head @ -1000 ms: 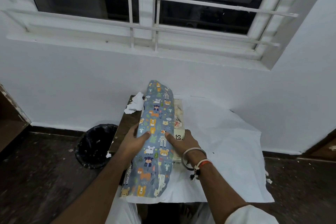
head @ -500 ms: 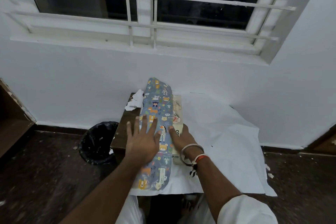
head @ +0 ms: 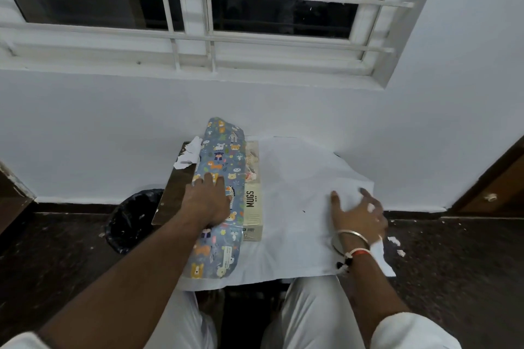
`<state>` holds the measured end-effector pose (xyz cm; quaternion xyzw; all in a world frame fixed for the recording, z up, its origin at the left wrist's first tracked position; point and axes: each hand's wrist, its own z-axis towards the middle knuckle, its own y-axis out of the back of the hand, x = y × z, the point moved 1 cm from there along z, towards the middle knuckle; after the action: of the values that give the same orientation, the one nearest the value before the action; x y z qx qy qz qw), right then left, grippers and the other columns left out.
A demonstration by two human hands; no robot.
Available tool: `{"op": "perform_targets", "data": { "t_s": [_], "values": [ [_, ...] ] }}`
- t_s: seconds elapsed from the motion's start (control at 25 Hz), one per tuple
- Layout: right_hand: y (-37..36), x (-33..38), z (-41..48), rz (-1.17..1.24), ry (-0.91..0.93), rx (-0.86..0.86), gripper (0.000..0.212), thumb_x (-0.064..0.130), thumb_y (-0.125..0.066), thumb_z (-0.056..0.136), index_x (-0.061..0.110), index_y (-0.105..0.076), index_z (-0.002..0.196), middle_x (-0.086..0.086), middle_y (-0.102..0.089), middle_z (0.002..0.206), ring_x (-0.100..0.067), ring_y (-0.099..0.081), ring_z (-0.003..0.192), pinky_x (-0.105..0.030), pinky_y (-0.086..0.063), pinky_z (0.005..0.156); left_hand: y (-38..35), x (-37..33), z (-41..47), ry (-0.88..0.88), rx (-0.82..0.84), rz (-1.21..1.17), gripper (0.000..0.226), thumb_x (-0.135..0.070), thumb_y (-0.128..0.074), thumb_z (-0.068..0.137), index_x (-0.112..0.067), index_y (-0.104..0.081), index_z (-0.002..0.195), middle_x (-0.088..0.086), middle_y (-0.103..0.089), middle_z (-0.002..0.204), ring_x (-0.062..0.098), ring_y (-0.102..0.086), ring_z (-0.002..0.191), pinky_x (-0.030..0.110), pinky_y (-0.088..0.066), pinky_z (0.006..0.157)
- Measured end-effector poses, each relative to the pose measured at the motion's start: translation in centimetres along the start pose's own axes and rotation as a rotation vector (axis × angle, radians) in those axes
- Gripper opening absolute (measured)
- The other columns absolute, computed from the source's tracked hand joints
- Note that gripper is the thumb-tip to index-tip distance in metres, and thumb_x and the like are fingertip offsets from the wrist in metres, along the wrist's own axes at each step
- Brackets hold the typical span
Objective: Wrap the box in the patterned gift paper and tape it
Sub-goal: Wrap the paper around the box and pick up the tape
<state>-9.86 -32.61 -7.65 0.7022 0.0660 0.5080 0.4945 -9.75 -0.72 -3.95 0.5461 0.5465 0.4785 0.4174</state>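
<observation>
A cream box (head: 253,201) printed "MUGS" lies on a small table, on the white underside of the gift paper (head: 295,184). The paper's left flap (head: 224,156), blue with cartoon animals, is folded over the box's left part. My left hand (head: 208,200) presses flat on that flap with straight fingers. My right hand (head: 358,214), wearing a bangle and thread bracelets, lies with spread fingers on the white paper near its right edge, away from the box.
The brown table (head: 173,201) stands against a white wall under a barred window. A black waste bin (head: 133,219) sits on the floor to the left. Torn white paper scraps (head: 188,154) lie at the table's back left. Small scraps (head: 395,242) dot the dark floor on the right.
My right hand has left the box and moved right to the white paper's far side. My left hand stays pressing the patterned flap down. The camera has tilted.
</observation>
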Motion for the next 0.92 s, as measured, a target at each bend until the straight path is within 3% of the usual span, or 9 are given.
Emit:
{"op": "perform_targets", "data": {
  "t_s": [0.12,0.2,0.24,0.44,0.52,0.6,0.68,0.8,0.92],
  "values": [
    [2.9,-5.1,0.7,0.355,-0.521,-0.039,0.120,0.083,-0.075,0.060,0.025,-0.030,0.155,-0.016,-0.027,0.161,-0.043,-0.032,0.145,-0.057,-0.028,0.118,-0.1,0.2,0.7,-0.012,0.060,-0.064,0.066,-0.050,-0.037,0.102,-0.010,-0.025,0.153,0.021,-0.032,0.155,0.040,-0.041,0.138,0.051,-0.039,0.113],
    [4.0,-7.0,1.1,0.605,-0.700,0.103,0.137,0.082,-0.081,0.050,0.008,-0.033,0.154,-0.016,-0.045,0.148,-0.035,-0.049,0.136,-0.045,-0.042,0.109,0.3,-0.1,0.9,-0.003,0.101,-0.060,0.067,-0.049,-0.039,0.102,-0.008,-0.024,0.153,0.021,-0.032,0.154,0.040,-0.043,0.137,0.050,-0.040,0.113],
    [4.6,-7.2,1.5,0.689,-0.712,0.227,0.129,0.078,-0.083,0.055,0.002,-0.040,0.149,-0.015,-0.055,0.134,-0.033,-0.058,0.124,-0.043,-0.048,0.098,0.5,-0.3,0.9,-0.001,0.107,-0.057,0.067,-0.048,-0.040,0.102,-0.008,-0.025,0.153,0.021,-0.033,0.154,0.040,-0.044,0.137,0.049,-0.041,0.112],
    [7.0,-4.3,1.3,1.251,-0.638,0.425,0.047,0.042,-0.078,0.086,0.008,-0.067,0.116,-0.012,-0.070,0.102,-0.029,-0.074,0.083,-0.045,-0.061,0.076,1.1,-0.4,0.4,0.026,0.129,-0.062,0.065,-0.050,-0.041,0.099,-0.009,-0.031,0.148,0.021,-0.038,0.150,0.039,-0.048,0.134,0.049,-0.044,0.108],
    [7.9,-2.0,0.0,1.299,-0.545,0.541,0.060,0.054,-0.082,0.078,0.009,-0.069,0.116,-0.011,-0.070,0.105,-0.025,-0.068,0.079,-0.041,-0.059,0.078,1.1,-0.1,0.2,0.022,0.116,-0.070,0.068,-0.054,-0.037,0.094,-0.009,-0.034,0.145,0.020,-0.042,0.147,0.039,-0.049,0.131,0.051,-0.046,0.106],
    [8.8,-0.4,-0.7,1.242,-0.408,0.653,0.075,0.070,-0.079,0.068,0.014,-0.072,0.117,-0.003,-0.060,0.074,-0.014,-0.049,0.053,-0.025,-0.044,0.049,1.2,0.0,-0.1,0.018,0.104,-0.092,0.066,-0.054,-0.038,0.094,-0.009,-0.035,0.143,0.019,-0.045,0.144,0.038,-0.050,0.129,0.050,-0.047,0.105],
    [9.8,1.6,-1.8,1.222,-0.275,0.727,0.073,0.072,-0.067,0.080,0.011,-0.072,0.119,0.002,-0.042,0.057,-0.006,-0.028,0.038,-0.018,-0.025,0.035,1.4,-0.3,-0.4,0.010,0.099,-0.104,0.061,-0.051,-0.041,0.099,-0.011,-0.035,0.144,0.019,-0.044,0.144,0.037,-0.051,0.129,0.048,-0.046,0.106],
    [11.2,6.3,-4.4,1.331,-0.085,0.850,0.076,0.081,-0.043,0.086,0.017,-0.075,0.112,-0.005,-0.061,0.074,-0.009,-0.046,0.043,-0.018,-0.033,0.040,1.7,-0.2,-0.2,-0.007,0.099,-0.092,0.060,-0.052,-0.041,0.100,-0.012,-0.037,0.144,0.018,-0.044,0.145,0.036,-0.051,0.131,0.047,-0.044,0.107],
    [10.7,10.7,-6.4,1.393,-0.002,1.019,0.086,0.085,-0.026,0.085,0.023,-0.079,0.115,-0.009,-0.074,0.116,-0.028,-0.072,0.098,-0.042,-0.054,0.084,2.2,0.4,0.1,-0.024,0.096,-0.075,0.060,-0.056,-0.042,0.099,-0.015,-0.042,0.143,0.016,-0.047,0.146,0.035,-0.052,0.131,0.044,-0.044,0.107]
  ]
}}
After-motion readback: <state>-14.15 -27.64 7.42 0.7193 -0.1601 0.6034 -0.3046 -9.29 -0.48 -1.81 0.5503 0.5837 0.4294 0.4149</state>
